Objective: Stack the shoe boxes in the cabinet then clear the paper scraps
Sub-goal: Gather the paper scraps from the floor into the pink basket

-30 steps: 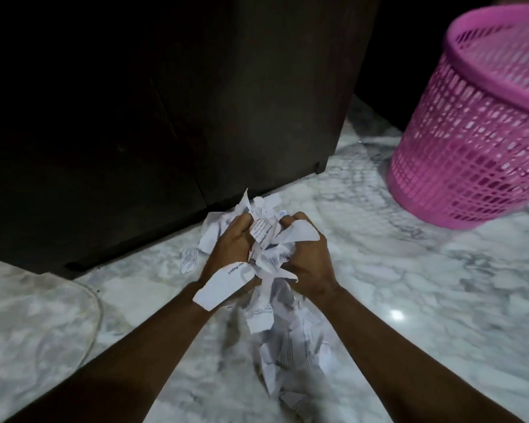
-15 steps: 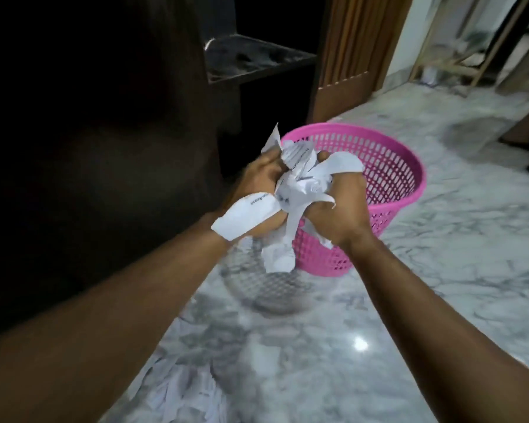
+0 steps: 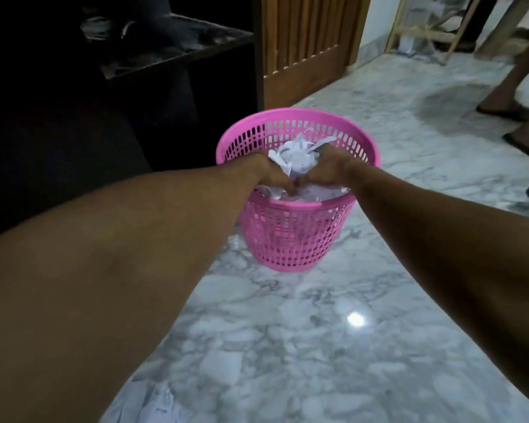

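Observation:
A bundle of white paper scraps (image 3: 297,158) is clutched between my left hand (image 3: 271,174) and my right hand (image 3: 326,170). Both hands sit inside the mouth of a pink plastic mesh basket (image 3: 290,239) that stands on the marble floor. More white paper (image 3: 324,192) lies in the basket under my hands. A few loose scraps (image 3: 153,404) remain on the floor near the bottom edge, beside my left forearm. The dark cabinet (image 3: 74,123) fills the left side; no shoe boxes show in it.
A wooden slatted door (image 3: 306,41) stands behind the basket. Another person's legs and sandalled feet (image 3: 519,117) are at the right edge. A wooden frame (image 3: 422,29) leans at the back right. The marble floor (image 3: 303,346) stretches between me and the basket.
My hands lifted the scraps from the floor by the cabinet, carried them right and forward, and now hold them lowered into the basket's mouth.

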`<state>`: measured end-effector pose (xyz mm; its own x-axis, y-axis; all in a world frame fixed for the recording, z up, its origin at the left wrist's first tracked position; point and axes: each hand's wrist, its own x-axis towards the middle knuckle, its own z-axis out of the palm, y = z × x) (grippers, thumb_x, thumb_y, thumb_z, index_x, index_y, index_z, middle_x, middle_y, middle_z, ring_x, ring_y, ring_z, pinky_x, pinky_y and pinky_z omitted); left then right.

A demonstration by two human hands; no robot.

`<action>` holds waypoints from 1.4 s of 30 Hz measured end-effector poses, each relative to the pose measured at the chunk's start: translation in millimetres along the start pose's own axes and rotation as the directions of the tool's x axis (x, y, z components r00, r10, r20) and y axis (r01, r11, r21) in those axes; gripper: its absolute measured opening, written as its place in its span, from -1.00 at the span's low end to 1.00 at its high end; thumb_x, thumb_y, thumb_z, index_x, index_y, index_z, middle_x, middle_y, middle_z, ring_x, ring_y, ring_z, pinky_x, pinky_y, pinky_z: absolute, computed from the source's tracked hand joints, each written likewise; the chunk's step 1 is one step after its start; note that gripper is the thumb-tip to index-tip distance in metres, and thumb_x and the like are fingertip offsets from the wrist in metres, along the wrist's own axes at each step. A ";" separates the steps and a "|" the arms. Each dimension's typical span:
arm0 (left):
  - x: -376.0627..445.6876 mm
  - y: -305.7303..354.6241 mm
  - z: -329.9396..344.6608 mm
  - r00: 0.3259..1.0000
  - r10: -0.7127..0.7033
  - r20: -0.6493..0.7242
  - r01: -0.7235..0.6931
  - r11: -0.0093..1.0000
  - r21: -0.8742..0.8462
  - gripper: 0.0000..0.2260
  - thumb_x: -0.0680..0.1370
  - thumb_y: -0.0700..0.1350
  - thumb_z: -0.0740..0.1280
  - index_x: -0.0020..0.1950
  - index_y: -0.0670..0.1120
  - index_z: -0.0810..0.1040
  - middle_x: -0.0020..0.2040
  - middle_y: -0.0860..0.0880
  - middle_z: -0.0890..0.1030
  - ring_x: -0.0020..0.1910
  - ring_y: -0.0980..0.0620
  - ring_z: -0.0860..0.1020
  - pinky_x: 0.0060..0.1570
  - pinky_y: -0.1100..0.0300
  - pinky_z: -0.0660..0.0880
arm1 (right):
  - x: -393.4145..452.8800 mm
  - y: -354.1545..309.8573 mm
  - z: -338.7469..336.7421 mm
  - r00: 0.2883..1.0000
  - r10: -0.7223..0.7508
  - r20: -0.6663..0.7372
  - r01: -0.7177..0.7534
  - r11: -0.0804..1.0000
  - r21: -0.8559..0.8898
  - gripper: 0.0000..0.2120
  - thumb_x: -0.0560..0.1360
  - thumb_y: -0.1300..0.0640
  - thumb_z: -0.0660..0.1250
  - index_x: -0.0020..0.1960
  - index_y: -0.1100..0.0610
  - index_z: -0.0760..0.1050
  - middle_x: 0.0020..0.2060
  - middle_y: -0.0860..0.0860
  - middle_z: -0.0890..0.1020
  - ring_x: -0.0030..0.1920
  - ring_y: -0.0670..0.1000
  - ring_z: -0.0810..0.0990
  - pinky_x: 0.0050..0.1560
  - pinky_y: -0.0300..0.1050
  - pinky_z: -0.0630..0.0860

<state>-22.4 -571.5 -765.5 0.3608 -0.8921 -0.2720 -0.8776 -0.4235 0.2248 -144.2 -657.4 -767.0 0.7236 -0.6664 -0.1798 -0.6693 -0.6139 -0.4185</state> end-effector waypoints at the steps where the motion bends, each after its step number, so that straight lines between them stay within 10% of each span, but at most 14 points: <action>1: -3.3 2.4 -0.4 0.999 -0.034 0.038 0.035 0.999 -0.026 -0.37 0.50 0.09 0.52 0.52 -0.01 0.42 0.41 -0.03 0.52 0.35 -0.08 0.50 0.22 0.22 0.40 | -0.9 -1.7 -1.0 0.997 -0.013 0.079 0.019 0.998 -0.066 -0.24 0.27 -0.20 0.59 0.40 0.05 0.55 0.27 0.02 0.64 0.27 0.11 0.60 0.33 -0.03 0.50; 6: 1.4 -10.4 -5.7 0.985 -0.169 0.036 0.170 0.985 -0.028 -0.29 0.36 0.17 0.61 0.40 -0.08 0.51 0.27 -0.05 0.59 0.17 -0.12 0.57 0.15 0.08 0.54 | -3.6 -5.8 -4.2 0.995 0.051 0.089 -0.030 0.975 -0.221 -0.45 0.56 0.06 0.44 0.48 0.20 0.44 0.35 0.17 0.57 0.35 0.23 0.54 0.36 -0.02 0.45; 15: -21.5 -9.6 -45.2 0.920 0.091 -0.381 -0.114 0.993 -0.037 -0.51 0.48 0.04 0.53 0.36 -0.04 0.51 0.32 -0.09 0.48 0.22 -0.04 0.51 0.00 0.14 0.46 | -25.2 -21.9 -21.4 0.986 -0.005 -0.167 -0.022 0.987 -0.159 -0.49 0.47 0.04 0.55 0.36 0.14 0.54 0.18 0.10 0.65 0.13 0.17 0.61 0.13 -0.05 0.51; 20: -95.0 -40.0 -25.2 0.752 0.115 -0.649 -0.338 0.913 -0.230 -0.68 0.47 0.01 0.47 0.18 -0.07 0.61 0.15 -0.09 0.55 0.06 0.09 0.56 0.00 0.27 0.54 | -64.1 -50.3 3.4 0.862 -0.230 -0.452 0.197 0.973 -0.120 -0.49 0.43 -0.21 0.31 0.25 0.08 0.58 0.17 0.13 0.64 0.20 0.18 0.58 0.19 -0.01 0.51; 24: -173.8 -87.8 40.2 0.635 0.018 -0.772 -0.398 0.864 -0.307 -0.79 0.44 -0.11 0.41 0.04 -0.15 0.65 -0.01 -0.12 0.59 -0.09 0.11 0.55 -0.13 0.53 0.36 | -109.6 -82.0 69.8 0.747 -0.396 -0.535 0.426 0.902 -0.073 -0.59 0.44 -0.05 0.33 0.19 0.17 0.58 0.12 0.21 0.56 0.21 0.22 0.52 0.20 0.04 0.46; 27: -231.2 -133.0 107.1 0.678 -0.110 -0.727 -0.291 0.868 -0.402 -0.82 0.45 -0.12 0.42 0.02 -0.12 0.65 -0.05 -0.04 0.56 -0.13 0.19 0.54 -0.11 0.49 0.38 | -147.1 -98.7 134.8 0.704 -0.458 -0.543 0.523 0.851 -0.040 -0.58 0.47 -0.03 0.39 0.21 0.23 0.56 0.13 0.24 0.54 0.18 0.24 0.52 0.17 0.05 0.46; 33: -367.0 -228.1 262.2 0.708 -0.412 -0.573 0.086 0.856 -0.509 -0.72 0.51 -0.03 0.39 0.22 -0.02 0.59 0.18 -0.09 0.52 0.19 -0.03 0.53 0.23 0.00 0.50 | -254.0 -92.2 296.8 0.856 -0.478 -0.198 0.498 0.865 0.064 -0.12 0.43 -0.34 0.42 0.59 0.09 0.30 0.56 0.18 0.29 0.57 0.21 0.25 0.45 0.25 0.33; 37: -468.0 -266.5 360.4 0.624 -0.655 -0.427 0.513 0.755 -0.409 -0.39 0.52 0.24 0.32 0.54 0.07 0.36 0.56 -0.11 0.28 0.57 -0.16 0.22 0.50 -0.22 0.21 | -330.9 -80.3 391.6 0.803 -0.586 0.106 0.589 0.808 0.006 0.09 0.37 -0.56 0.29 0.69 -0.01 0.06 0.69 0.17 -0.05 0.68 0.25 -0.11 0.54 0.43 0.12; 42: -533.3 -283.9 436.2 0.655 -0.724 -0.214 0.636 0.682 -0.361 -0.17 0.53 0.46 0.14 0.68 0.17 -0.10 0.70 -0.09 -0.17 0.67 -0.09 -0.22 0.59 -0.30 -0.10 | -338.5 -89.2 454.2 0.769 -0.602 0.216 0.632 0.766 -0.114 0.05 0.39 -0.63 0.15 0.69 -0.09 0.00 0.68 0.20 -0.10 0.67 0.29 -0.17 0.55 0.45 0.04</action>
<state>-103.4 93.3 -1092.4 0.9398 -0.3116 -0.1407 -0.2551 -0.9131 0.3182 -252.9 -184.9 -1073.1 0.9956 -0.0510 -0.0788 -0.0745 -0.9401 -0.3327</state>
